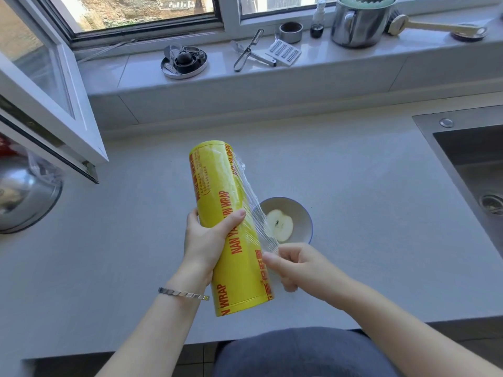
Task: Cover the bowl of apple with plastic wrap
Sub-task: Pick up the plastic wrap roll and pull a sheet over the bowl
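A white bowl (300,210) with a blue rim stands on the grey counter and holds half an apple (280,224), cut side up. My left hand (206,240) grips a big yellow roll of plastic wrap (226,213), held tilted above the counter just left of the bowl. My right hand (296,265) pinches the loose edge of the clear film (261,224), which is peeled a short way off the roll and partly hangs over the bowl's left side.
A steel sink (473,170) is set into the counter at the right. At the left stands a shiny metal pot (24,197) under an open window sash (49,104). The windowsill carries a metal pitcher (356,23), a peeler (247,50) and small tools.
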The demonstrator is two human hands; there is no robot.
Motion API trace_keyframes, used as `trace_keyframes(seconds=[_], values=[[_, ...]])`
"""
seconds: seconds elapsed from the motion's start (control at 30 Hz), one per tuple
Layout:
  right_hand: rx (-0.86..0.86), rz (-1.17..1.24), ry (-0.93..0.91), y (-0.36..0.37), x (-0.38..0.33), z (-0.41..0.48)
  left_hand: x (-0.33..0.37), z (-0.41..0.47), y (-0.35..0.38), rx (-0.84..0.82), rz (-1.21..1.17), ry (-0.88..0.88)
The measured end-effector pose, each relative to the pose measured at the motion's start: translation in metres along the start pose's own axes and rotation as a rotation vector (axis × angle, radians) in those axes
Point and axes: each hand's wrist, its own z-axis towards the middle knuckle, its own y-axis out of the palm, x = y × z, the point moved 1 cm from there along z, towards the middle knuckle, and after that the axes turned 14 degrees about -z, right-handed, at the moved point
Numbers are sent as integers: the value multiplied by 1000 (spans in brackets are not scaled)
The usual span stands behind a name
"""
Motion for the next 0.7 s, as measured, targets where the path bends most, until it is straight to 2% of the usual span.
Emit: trace_keyframes(seconds=[0.1, 0.2, 0.4, 0.53, 0.7], values=[[90, 83, -66, 1, 0, 2, -3, -2, 3, -12, 3, -10], [177, 94, -110, -4, -2, 4, -4, -4, 3, -123, -150, -99], [131, 150, -173, -17, 2, 3, -7, 7, 1, -319, -242, -342], [101, 179, -135, -21, 16, 0, -6, 7, 16, -381, -128, -224], [317, 188, -34, -35, 35, -11, -6, 4, 46, -388, 77, -67]])
